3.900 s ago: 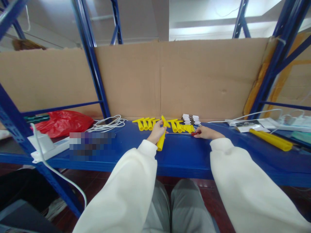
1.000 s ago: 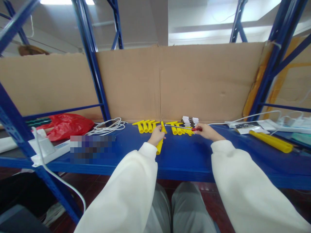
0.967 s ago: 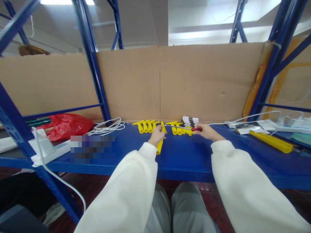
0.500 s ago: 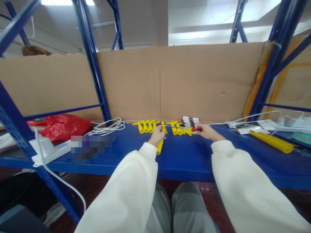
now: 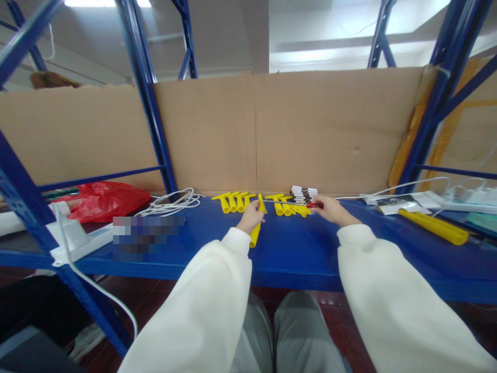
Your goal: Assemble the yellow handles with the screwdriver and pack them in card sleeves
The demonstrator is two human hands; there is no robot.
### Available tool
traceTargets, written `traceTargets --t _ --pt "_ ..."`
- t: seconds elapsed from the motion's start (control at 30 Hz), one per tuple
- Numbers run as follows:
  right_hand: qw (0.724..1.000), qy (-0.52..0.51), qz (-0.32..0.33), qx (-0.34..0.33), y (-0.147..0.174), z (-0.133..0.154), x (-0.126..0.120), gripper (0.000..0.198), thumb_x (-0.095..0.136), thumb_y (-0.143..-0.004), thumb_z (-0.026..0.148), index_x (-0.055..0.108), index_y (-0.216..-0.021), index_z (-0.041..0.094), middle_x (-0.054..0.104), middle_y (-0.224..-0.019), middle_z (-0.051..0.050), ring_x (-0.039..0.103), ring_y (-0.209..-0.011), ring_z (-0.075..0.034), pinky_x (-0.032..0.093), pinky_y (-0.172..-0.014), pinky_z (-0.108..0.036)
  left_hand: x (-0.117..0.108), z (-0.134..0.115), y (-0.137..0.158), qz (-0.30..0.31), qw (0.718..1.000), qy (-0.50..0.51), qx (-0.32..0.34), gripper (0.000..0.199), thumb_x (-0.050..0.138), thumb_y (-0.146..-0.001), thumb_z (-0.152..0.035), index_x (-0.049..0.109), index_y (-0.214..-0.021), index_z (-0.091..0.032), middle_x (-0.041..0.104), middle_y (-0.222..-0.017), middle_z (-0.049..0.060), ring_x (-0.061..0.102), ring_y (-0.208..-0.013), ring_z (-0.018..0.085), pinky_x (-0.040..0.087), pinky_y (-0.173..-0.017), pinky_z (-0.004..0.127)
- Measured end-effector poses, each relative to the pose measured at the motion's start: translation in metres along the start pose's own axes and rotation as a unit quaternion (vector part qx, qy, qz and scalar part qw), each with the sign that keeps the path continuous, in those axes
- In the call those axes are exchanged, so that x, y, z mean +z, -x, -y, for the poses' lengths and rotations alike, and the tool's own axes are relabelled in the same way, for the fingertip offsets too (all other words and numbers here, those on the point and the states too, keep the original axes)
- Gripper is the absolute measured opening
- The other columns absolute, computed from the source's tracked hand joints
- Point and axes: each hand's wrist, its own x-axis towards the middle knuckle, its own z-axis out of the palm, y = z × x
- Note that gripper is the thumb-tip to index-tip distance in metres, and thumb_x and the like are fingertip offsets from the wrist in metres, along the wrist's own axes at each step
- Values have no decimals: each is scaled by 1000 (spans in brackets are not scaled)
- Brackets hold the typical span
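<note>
A ceiling light [image 5: 90,3] glows overhead; edges look stretched.

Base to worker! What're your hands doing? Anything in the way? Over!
Left hand gripping yellow piece. Right hand holding red-handled tool, pointed toward that piece. Other yellow pieces close by the tool, possibly in the way.

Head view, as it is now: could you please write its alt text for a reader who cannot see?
The left hand holds a yellow part above a blue shelf, while the right hand holds a red-handled tool, its thin metal shaft pointing toward that part. More yellow parts lie on the shelf, before a cardboard panel.
</note>
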Motion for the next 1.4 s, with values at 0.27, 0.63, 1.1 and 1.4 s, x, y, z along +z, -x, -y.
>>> traceTargets --t 0.27,0.63,1.1,1.4 --pt "988 123 -48 -76 8 24 -15 16 53 -89 22 67 -95 21 70 -98 -11 63 -91 -25 40 -75 -32 -3 0 -1 1 1000 -10 5 43 55 -83 0 61 -123 -15 66 -125 10 60 -53 3 51 -47 14" --pt "982 164 -37 -83 14 35 -20 24 51 -93 25 72 -104 20 72 -106 -13 65 -93 -25 44 -76 -33 -5 4 -3 -16 1000 -15 8 48 61 -83 -5 59 -130 -14 57 -137 16 64 -57 5 48 -44 14" --pt "979 186 -36 -71 19 44 -19 15 56 -90 28 66 -100 23 74 -100 -10 67 -86 -23 41 -65 -29 -8 1 -2 -11 999 -40 6 42 60 -85 -4 64 -125 -17 65 -129 11 64 -57 5 47 -46 13" --pt "988 153 3 -32 20 52 -20 33 45 -99 40 74 -96 24 76 -98 -10 69 -90 -25 44 -69 -31 -9 1 -2 -16 999 -52 -4 44 56 -85 0 62 -125 -16 67 -123 11 59 -52 4 46 -44 13"
